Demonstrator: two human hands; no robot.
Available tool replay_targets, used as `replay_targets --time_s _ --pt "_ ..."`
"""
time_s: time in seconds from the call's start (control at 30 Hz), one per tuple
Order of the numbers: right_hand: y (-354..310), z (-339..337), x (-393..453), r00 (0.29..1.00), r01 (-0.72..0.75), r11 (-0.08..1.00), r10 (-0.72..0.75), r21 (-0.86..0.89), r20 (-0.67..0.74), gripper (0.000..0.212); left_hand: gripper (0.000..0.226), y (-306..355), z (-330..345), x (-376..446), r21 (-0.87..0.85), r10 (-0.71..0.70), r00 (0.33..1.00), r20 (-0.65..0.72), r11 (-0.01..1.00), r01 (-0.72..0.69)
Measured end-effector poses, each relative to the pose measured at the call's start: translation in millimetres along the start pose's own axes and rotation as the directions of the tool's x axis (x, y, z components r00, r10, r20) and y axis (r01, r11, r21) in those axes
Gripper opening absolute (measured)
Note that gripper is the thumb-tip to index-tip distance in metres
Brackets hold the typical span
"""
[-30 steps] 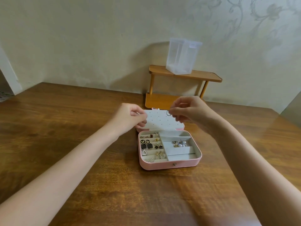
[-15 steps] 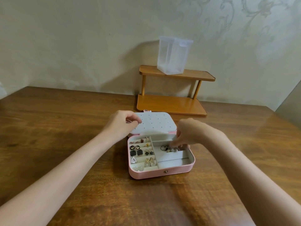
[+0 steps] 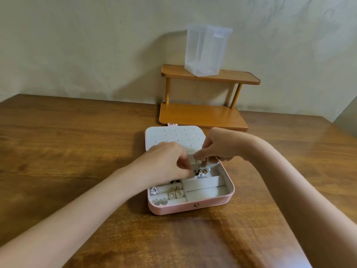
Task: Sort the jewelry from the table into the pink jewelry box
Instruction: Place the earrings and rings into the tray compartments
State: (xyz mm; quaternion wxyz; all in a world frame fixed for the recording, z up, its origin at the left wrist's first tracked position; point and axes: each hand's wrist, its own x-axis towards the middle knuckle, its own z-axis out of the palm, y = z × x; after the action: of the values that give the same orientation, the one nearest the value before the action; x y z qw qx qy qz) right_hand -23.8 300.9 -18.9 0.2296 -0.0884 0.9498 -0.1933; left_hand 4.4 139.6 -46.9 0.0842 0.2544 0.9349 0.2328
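The pink jewelry box [image 3: 193, 207] lies open in the middle of the table, its white dotted lid [image 3: 173, 137] folded back. Gold rectangular earrings [image 3: 175, 193], a white triangle earring [image 3: 154, 190] and crystal fan earrings [image 3: 160, 202] sit in the left slots. A pile of rings [image 3: 201, 172] fills a back right compartment. My left hand [image 3: 166, 163] covers the back left slots, its fingertips pinched on a ring at the pile's edge. My right hand [image 3: 217, 146] hovers over the same compartment with fingertips pinched together; blur hides what they hold.
A two-tier wooden shelf [image 3: 204, 117] stands against the wall just behind the box, with a frosted plastic container [image 3: 206, 51] on its top tier. The brown wooden table [image 3: 77, 151] stretches left, right and toward me.
My left hand let go of the lid and came down onto the ring pile. My right hand lowered from lid height into the back right compartment. The camera moved closer.
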Motion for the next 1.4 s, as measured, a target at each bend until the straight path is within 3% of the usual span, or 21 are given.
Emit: replay_targets --time_s 0.1,0.23,0.33,0.47,0.6,0.7,0.83,0.93,1.03,1.13,1.17,1.23,1.3,1.4 --pt "-1 0 -1 1.0 0.013 1.0 -0.012 -0.015 0.007 0.025 0.024 1 8 2 0.086 -0.034 0.996 0.081 0.996 0.027" --pt "3 -3 -6 0.999 0.006 0.999 -0.008 -0.045 -0.045 0.022 0.022 3 12 3 0.115 -0.059 0.996 0.067 0.992 0.051" --pt "8 -1 -11 0.996 0.011 0.987 -0.025 -0.159 -0.089 0.015 0.017 5 13 6 0.136 -0.073 0.996 0.057 0.989 0.065" --pt "15 14 -20 0.999 0.03 0.953 -0.033 -0.3 -0.005 0.018 0.018 11 17 6 0.194 -0.076 0.996 0.05 0.979 0.065" --pt "20 22 -20 0.996 0.057 0.925 -0.076 -0.377 -0.035 0.013 0.016 14 16 4 0.182 -0.079 0.996 0.038 0.981 0.071" --pt "22 22 -20 0.994 0.086 0.92 -0.106 -0.382 -0.032 0.025 0.015 15 16 2 0.171 -0.082 0.996 0.021 0.982 0.077" --pt "25 24 -20 0.99 0.115 0.911 -0.137 -0.396 -0.027 0.025 0.016 17 18 3 0.178 -0.068 0.998 -0.009 0.982 0.069" --pt "25 26 -20 0.989 0.127 0.913 -0.145 -0.387 -0.018 0.022 0.015 17 16 1 0.157 -0.071 0.996 0.052 0.986 0.062" --pt "26 10 -25 0.99 0.142 0.963 -0.142 -0.231 0.019 0.01 0.023 4 -8 -5 -0.06 -0.149 0.988 0.029 0.987 0.151" --pt "40 -2 -9 0.969 0.055 0.998 -0.053 0.003 -0.242 0.024 0.03 -36 -32 -2 -0.147 -0.38 0.904 -0.197 0.923 0.356" --pt "44 0 -1 0.956 -0.021 0.998 0.037 0.059 -0.291 0.029 0.03 -49 -33 0 -0.186 -0.473 0.862 -0.183 0.877 0.442" --pt "44 12 13 0.961 -0.13 0.97 0.174 0.205 -0.216 0.036 0.037 -61 -24 5 -0.334 -0.599 0.8 -0.033 0.761 0.556" --pt "37 22 17 0.965 -0.148 0.928 0.211 0.341 -0.156 0.034 0.032 -67 -12 13 -0.417 -0.594 0.804 -0.007 0.733 0.538" --pt "30 28 13 0.961 -0.085 0.877 0.198 0.472 -0.195 0.034 0.024 -66 -8 12 -0.543 -0.603 0.796 -0.054 0.687 0.483"
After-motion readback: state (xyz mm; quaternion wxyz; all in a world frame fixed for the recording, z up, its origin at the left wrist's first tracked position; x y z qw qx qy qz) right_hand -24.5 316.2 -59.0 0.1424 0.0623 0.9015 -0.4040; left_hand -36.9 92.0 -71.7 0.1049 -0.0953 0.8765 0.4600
